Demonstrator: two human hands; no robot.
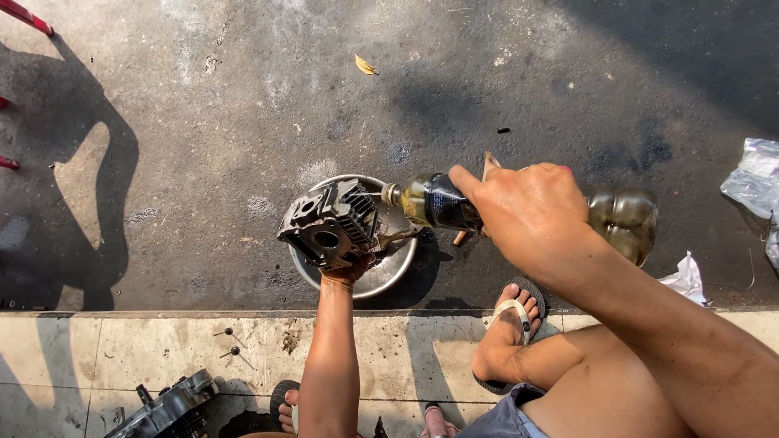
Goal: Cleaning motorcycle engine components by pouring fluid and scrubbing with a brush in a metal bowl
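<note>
Head view, looking straight down. Plastic bottle (527, 212) of yellow-brown liquid lies nearly horizontal; long axis runs left–right across the frame, uncapped neck pointing left toward the engine part, base toward the right. Right hand (531, 212) wraps over the top of the bottle at mid-body, fingers curled closed around it, index finger stretched forward along the shoulder toward the neck; the bottle passes under the palm, so its middle is covered and only neck end and base show on either side of the hand. Bottle mouth sits just beside the finned side of the engine cylinder head (331, 224), above the rim of the metal bowl (389, 272); cannot tell whether liquid is leaving the mouth. Left hand (349, 272) grips the cylinder head from below, fingers closed on its lower edge and mostly hidden behind the casting; the part is held tilted over the bowl, its flat ported face toward the camera. The bowl rests on dark stained pavement, largely covered by the part. A thin wooden stick (489, 166) shows behind the right hand, its lower length hidden. Foot in a sandal (513, 324) rests on the pale concrete kerb. Another engine casting (172, 408) is cut off at the bottom edge, two small valves (229, 342) near it. Crumpled plastic (755, 180) is cut off at right.
</note>
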